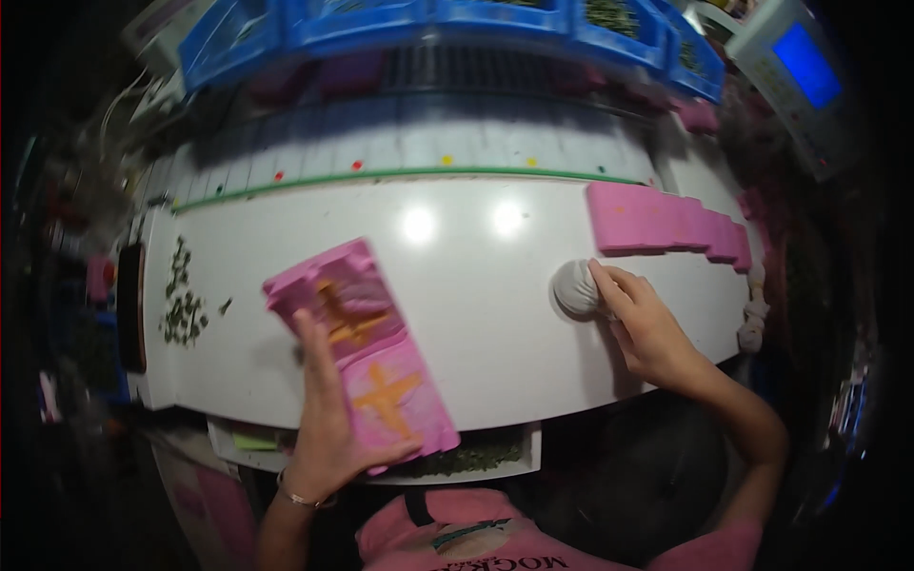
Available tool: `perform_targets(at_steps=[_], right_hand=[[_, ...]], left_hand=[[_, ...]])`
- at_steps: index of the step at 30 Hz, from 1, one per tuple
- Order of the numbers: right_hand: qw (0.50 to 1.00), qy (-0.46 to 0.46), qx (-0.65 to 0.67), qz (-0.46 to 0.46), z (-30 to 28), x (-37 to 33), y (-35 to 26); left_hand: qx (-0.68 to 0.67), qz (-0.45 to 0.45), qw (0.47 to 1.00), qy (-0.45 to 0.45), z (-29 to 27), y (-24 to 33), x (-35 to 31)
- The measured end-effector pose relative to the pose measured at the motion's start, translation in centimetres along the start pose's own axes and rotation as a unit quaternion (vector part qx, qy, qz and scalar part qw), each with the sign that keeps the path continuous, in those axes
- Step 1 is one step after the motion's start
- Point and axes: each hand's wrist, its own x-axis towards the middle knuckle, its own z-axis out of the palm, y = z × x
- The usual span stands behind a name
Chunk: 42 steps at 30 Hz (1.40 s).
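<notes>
My left hand (328,409) grips a pink two-part mould (405,347) by its left and lower edges, thumb and fingers apart around it. The mould lies opened out, tilted above the white table, and each half bears an orange cross-shaped mark around its hollows. Over on the right, my right hand (643,324) is closed on a round, pale cloth pouch (576,287) with a gathered, creased surface. Its fingertips press the pouch's right side, just over the tabletop. The palm side of this hand is hidden.
A row of pink blocks (657,224) stands at the right. Small dark green pieces (181,305) lie at the left, near a dark phone-like slab (131,309). Blue bins (362,27) line the back. Below the table edge, an open drawer (531,447) holds green bits.
</notes>
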Motion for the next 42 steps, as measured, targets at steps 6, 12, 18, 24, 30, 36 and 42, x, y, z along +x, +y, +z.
perform_targets(at_steps=[6,12,18,24,30,36,42], right_hand=[[0.989,0.059,-0.004,-0.136,1.2,2.8,-9.5],[0.968,0.033,-0.113,-0.221,4.9,4.4,-11.2],[0.960,0.086,-0.092,-0.251,2.8,4.4,-12.3],[0.959,-0.002,-0.163,-0.233,3.7,4.7,-13.1],[0.962,0.063,-0.106,-0.244,4.5,1.8,-12.5],[0.968,-0.036,-0.098,-0.227,2.9,3.6,-13.1],[0.972,-0.042,-0.102,-0.209,4.0,5.9,-11.7]], left_hand=[[0.055,0.065,0.994,0.066,1.8,-0.3,0.4],[0.014,0.090,0.991,0.095,2.0,-0.1,1.0],[-0.022,0.101,0.988,0.112,2.2,-0.6,1.0],[-0.008,0.103,0.992,0.067,0.9,-0.7,0.7],[0.002,0.122,0.990,0.070,0.9,-1.1,0.8],[0.017,0.126,0.991,0.049,0.2,-1.4,0.9],[0.001,0.109,0.993,0.045,-0.4,-1.4,2.0]])
